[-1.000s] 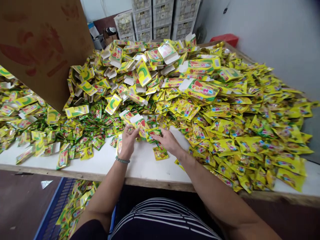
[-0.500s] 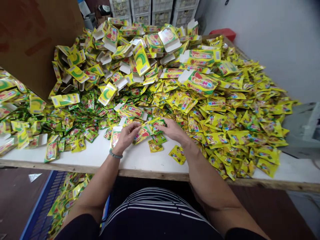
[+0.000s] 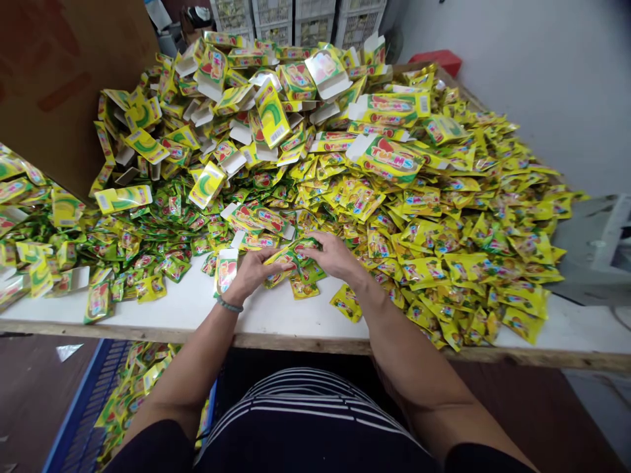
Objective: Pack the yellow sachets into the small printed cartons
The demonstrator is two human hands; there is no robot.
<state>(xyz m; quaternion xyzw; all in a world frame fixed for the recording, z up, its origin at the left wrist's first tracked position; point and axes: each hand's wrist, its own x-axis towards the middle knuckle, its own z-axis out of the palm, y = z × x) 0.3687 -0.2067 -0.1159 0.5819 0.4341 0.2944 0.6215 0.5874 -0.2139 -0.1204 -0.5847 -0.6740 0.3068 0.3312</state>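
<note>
My left hand (image 3: 251, 273) is closed around a small yellow-and-green printed box (image 3: 282, 260), tilted just above the white tabletop. My right hand (image 3: 336, 256) pinches a green sachet (image 3: 304, 246) against the right end of that box. How far the sachet is inside the box is hidden by my fingers. Beneath the hands lie a yellow sachet (image 3: 303, 289) and part of a green one. Another yellow sachet (image 3: 346, 302) rests below my right wrist. Beside my left hand stands a box with a white flap (image 3: 227, 270).
Open boxes (image 3: 273, 115) are heaped at the back. Yellow sachets (image 3: 438, 263) pile up on the right, green ones (image 3: 167, 230) on the left. A large cardboard carton (image 3: 73, 85) leans in at the left. Below the table edge (image 3: 305, 343) stands a blue crate (image 3: 83, 401) of filled-looking boxes.
My right hand has shifted slightly left, bringing the green sachet closer against the box. My left fingers have wrapped further around the box. The whole view has moved a little.
</note>
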